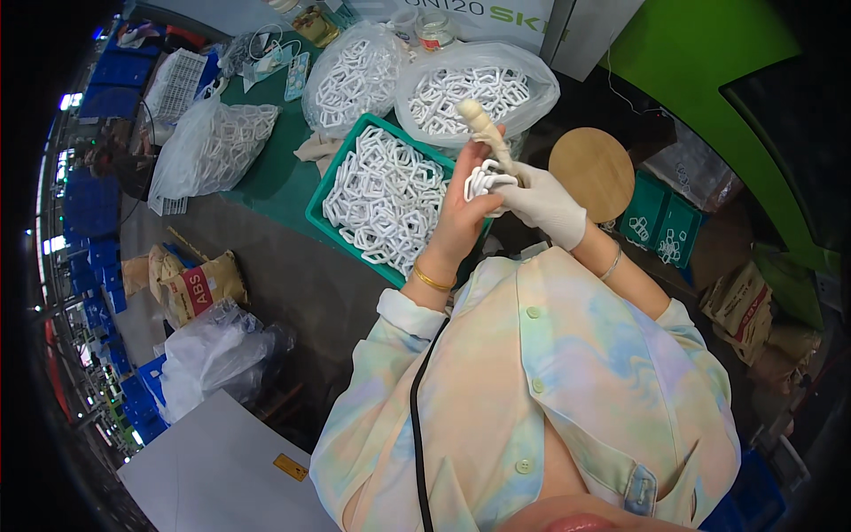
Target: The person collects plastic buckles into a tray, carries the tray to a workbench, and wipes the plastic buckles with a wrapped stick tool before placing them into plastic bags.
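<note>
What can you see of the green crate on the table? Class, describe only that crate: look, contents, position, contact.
The green crate is a shallow rectangular bin that looks like plastic, open on top and lying at an angle on the green-covered table. It is heaped with white plastic frame-shaped pieces. Clear bags of similar pieces lie against its far side. The left hand is raised over its right part, hiding that corner; contact cannot be told.

A round wooden stool (pixel 591 173) stands beside 2 small green boxes (pixel 660 226). A brown sack (pixel 197 288) lies on the floor.
</note>
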`<state>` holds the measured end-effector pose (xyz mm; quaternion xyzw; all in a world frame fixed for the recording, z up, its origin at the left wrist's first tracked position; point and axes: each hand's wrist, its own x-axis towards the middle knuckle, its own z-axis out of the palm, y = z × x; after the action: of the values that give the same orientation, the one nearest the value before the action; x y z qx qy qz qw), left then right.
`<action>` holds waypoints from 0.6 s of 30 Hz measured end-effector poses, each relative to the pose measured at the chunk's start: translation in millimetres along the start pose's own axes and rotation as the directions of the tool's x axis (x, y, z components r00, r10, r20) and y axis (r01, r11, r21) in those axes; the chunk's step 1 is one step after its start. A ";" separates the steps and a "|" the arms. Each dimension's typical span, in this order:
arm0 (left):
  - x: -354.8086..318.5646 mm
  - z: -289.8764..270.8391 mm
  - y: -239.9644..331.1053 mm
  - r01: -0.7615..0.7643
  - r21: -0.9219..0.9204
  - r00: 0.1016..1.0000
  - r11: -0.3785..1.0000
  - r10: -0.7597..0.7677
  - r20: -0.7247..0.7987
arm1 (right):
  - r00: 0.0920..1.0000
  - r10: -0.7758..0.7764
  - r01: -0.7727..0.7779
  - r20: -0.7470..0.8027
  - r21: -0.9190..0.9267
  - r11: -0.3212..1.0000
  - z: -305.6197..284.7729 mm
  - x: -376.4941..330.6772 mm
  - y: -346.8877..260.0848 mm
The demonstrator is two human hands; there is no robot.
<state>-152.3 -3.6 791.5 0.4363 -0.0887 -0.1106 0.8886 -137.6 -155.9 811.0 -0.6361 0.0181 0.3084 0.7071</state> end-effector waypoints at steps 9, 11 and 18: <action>-2.5 -7.7 -0.9 0.063 0.765 0.973 0.641 0.132 -0.190 | 0.937 -0.288 0.159 -0.195 -0.497 0.853 5.0 -7.9 -6.4; 0.5 -0.7 8.7 0.112 0.767 0.973 0.631 0.086 -0.213 | 0.925 -0.335 0.221 -0.182 -0.459 0.860 5.3 -9.1 -4.0; 5.9 1.4 10.7 -0.102 0.923 0.947 0.370 0.320 -0.024 | 0.912 -0.357 0.318 -0.205 -0.199 0.927 8.4 -3.0 8.3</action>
<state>-145.8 0.0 801.2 0.8434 -0.1007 0.1153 0.5150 -146.9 -149.5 806.5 -0.7167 -0.0330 0.1037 0.6888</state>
